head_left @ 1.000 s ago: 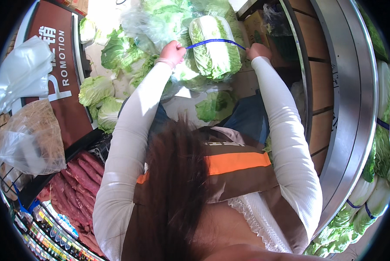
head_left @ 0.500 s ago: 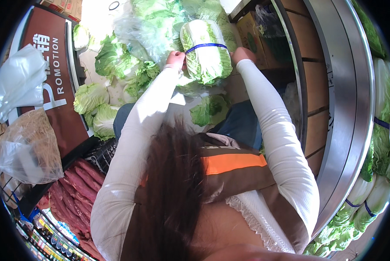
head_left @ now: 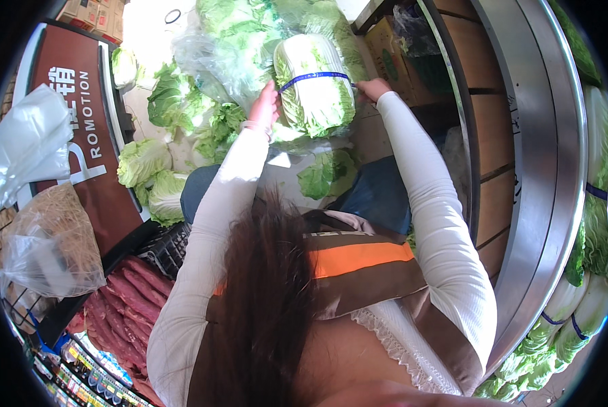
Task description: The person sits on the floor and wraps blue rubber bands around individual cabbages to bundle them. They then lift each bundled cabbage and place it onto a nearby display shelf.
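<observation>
A pale green napa cabbage (head_left: 316,112) stands in front of me with a blue band (head_left: 317,76) across its upper middle. My left hand (head_left: 266,105) lies along the cabbage's left side, fingers stretched out and apart from a fist; the fingertips are close to the band's left end. On the other side, my right hand (head_left: 374,89) has its fingers pinched together at the band's right end. The back of the cabbage, where the band passes round, is hidden from view.
Clear plastic (head_left: 212,61) and more leafy heads lie behind and left. Loose cabbages (head_left: 143,161) sit by a brown sign panel (head_left: 77,129). A shelf with cardboard boxes (head_left: 392,57) and a metal counter edge (head_left: 555,169) bound the right. Sweet potatoes (head_left: 124,305) fill the lower left.
My left hand has loosened from a closed fist to stretched fingers and dropped slightly. The cabbage has shifted slightly left and down in view. My right hand stays beside it.
</observation>
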The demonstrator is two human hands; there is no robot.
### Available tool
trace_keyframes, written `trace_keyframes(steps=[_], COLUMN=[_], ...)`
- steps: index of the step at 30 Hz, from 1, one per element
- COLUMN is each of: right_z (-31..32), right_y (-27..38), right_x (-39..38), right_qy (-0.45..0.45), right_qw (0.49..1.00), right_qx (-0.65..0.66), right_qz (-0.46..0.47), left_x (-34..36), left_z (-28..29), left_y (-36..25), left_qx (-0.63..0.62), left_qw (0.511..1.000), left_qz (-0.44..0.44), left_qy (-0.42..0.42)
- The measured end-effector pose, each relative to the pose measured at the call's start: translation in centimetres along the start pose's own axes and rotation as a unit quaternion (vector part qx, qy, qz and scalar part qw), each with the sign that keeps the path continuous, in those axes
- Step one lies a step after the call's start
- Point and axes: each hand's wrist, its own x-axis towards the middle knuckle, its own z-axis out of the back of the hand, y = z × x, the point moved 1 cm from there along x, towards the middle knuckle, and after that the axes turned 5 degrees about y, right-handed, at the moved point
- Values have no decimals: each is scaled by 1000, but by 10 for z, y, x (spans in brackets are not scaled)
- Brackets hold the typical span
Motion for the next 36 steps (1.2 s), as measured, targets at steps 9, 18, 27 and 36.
trace_keyframes(steps=[9,18,27,36], right_z=[-31,-48,-54,-62], right_y=[17,5,24,26], right_x=[4,29,6,5], right_qy=[-71,-71,-67,-53], right_qw=[993,987,992,988], right_qx=[30,49,53,112], right_qz=[94,134,89,93], left_x=[16,23,2,-68], left_z=[-22,-10,22,-62], left_y=[8,23,17,-2], left_qx=[-51,-84,154,538], left_qw=[995,991,981,745], left_qz=[-3,-8,71,-376], left_qy=[87,104,-89,-116])
